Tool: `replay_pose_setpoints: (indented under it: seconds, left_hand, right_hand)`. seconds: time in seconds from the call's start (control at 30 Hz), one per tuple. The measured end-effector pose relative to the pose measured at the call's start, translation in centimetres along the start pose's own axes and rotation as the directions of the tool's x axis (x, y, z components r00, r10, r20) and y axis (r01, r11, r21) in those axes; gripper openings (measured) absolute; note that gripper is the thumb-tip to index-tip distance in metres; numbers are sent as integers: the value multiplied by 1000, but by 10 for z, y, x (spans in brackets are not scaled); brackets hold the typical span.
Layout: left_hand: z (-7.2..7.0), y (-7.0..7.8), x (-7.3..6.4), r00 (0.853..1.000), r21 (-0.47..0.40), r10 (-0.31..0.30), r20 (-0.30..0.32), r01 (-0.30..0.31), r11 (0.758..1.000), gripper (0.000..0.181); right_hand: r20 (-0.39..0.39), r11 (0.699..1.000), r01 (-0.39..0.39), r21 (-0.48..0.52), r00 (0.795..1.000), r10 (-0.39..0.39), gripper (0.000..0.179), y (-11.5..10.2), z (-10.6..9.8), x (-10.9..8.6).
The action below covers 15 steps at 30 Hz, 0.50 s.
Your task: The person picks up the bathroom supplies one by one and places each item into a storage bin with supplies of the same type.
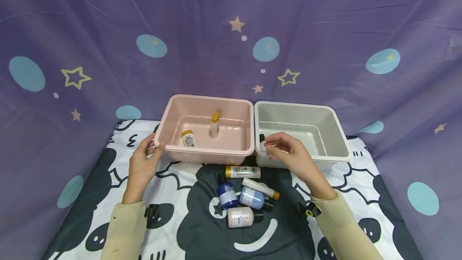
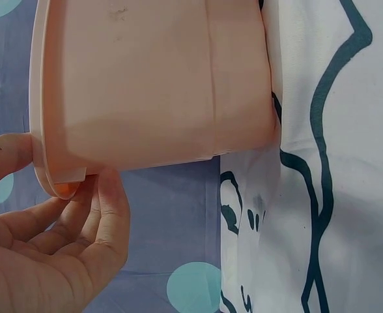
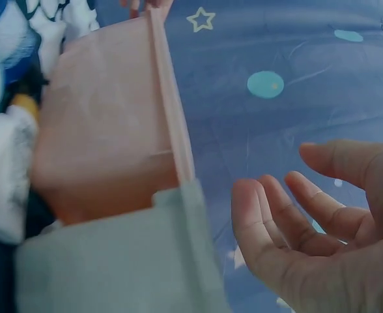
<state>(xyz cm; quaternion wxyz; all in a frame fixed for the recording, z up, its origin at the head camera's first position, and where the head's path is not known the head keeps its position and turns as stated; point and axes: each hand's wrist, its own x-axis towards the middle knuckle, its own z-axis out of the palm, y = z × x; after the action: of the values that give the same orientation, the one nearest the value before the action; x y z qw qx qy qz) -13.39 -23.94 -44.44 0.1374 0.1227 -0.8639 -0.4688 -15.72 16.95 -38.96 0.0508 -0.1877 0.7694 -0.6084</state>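
My left hand [image 1: 142, 167] grips the left front corner of the pink bin [image 1: 205, 155], thumb over the rim [image 2: 40, 117] and fingers curled beneath it. Over the front left part of the grey bin [image 1: 303, 109] is my right hand [image 1: 288, 151], its fingers loosely bent. The right wrist view shows nothing between that hand's fingertips [image 3: 247, 195]. Right by them in the head view is a small bottle with a black cap [image 1: 262, 137], partly hidden by the hand. Inside the pink bin, one yellow-capped tube [image 1: 215, 125] stands upright and another yellow-capped tube [image 1: 188, 139] leans at the front wall.
Several containers lie on the cartoon-print cloth before the bins: a yellow-capped tube [image 1: 245, 172], a white tube [image 1: 260, 187], a dark blue bottle [image 1: 227, 194], a light blue bottle [image 1: 252, 198] and a pale pink bottle [image 1: 240, 217]. A purple curtain [image 1: 202, 63] hangs behind.
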Motion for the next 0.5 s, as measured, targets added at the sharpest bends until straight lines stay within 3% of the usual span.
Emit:
replay_pose_setpoints:
  seconds: [0.23, 0.37, 0.5]
  left_hand:
    - [1, 0, -1, 1000, 8, -6, 4, 6, 1000, 60]
    - [1, 0, -1, 1000, 4, -1, 2, 1, 1000, 61]
    - [1, 0, -1, 1000, -7, 3, -1, -3, 1000, 60]
  right_hand:
    - [-34, 1000, 0, -25, 999, -1, 25, 27, -7, -43]
    - [-42, 1000, 21, 0, 999, -21, 25, 46, -5, -61]
    - [-60, 1000, -13, 27, 998, 14, 25, 66, -2, -73]
